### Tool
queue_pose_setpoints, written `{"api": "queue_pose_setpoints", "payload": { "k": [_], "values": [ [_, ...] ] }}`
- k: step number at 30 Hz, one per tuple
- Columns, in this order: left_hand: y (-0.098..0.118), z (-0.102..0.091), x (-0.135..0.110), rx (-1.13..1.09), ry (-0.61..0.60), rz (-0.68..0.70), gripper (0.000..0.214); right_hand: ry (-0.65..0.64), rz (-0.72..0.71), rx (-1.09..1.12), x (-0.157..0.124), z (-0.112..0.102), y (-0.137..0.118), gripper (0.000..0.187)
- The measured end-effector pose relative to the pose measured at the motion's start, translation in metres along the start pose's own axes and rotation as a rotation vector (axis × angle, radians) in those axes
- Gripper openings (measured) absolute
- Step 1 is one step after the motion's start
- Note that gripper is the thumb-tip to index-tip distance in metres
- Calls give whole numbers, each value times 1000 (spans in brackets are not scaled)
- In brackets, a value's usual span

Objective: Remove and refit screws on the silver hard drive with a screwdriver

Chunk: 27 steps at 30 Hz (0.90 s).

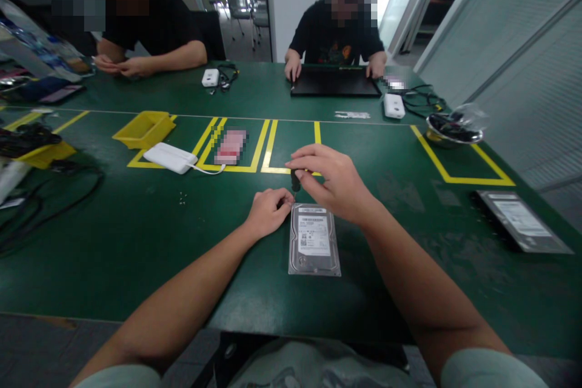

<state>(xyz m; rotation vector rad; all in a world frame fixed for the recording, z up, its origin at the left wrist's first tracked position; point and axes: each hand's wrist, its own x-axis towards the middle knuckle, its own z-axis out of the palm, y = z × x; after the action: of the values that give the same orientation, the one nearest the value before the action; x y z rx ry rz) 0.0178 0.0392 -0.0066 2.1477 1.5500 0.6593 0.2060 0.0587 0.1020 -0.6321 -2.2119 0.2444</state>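
Note:
A silver hard drive (314, 240) with a white label lies flat on the green table (182, 254) in front of me. My right hand (334, 180) is closed round the dark handle of a screwdriver (295, 180), held upright over the drive's far left corner. My left hand (269, 209) rests curled at that same corner, its fingers pinched by the screwdriver's tip and touching the drive's edge. What the left fingers pinch is hidden.
A second drive (522, 220) lies at the right. A white power bank (170, 157) with cable, a yellow bin (144, 128) and tiny screws (182, 197) sit left. A metal bowl (453, 128) stands far right. Two people sit opposite, one at a black laptop (335, 82).

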Motion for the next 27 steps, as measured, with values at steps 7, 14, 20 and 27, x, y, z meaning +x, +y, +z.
{"api": "queue_pose_setpoints", "payload": {
  "k": [7, 14, 20, 27],
  "values": [
    [1, 0, 0, 2, -4, -11, 15, -17, 0, -4, 0, 0, 1, 24],
    [-1, 0, 0, 0, -4, -3, 15, -47, -40, 35, 0, -1, 3, 31],
    [-1, 1, 0, 7, -10, -9, 15, -58, -37, 34, 1, -2, 2, 29],
    [-4, 4, 0, 20, 16, -11, 16, 72, 70, -60, -2, 13, 0, 17]
  ]
}}
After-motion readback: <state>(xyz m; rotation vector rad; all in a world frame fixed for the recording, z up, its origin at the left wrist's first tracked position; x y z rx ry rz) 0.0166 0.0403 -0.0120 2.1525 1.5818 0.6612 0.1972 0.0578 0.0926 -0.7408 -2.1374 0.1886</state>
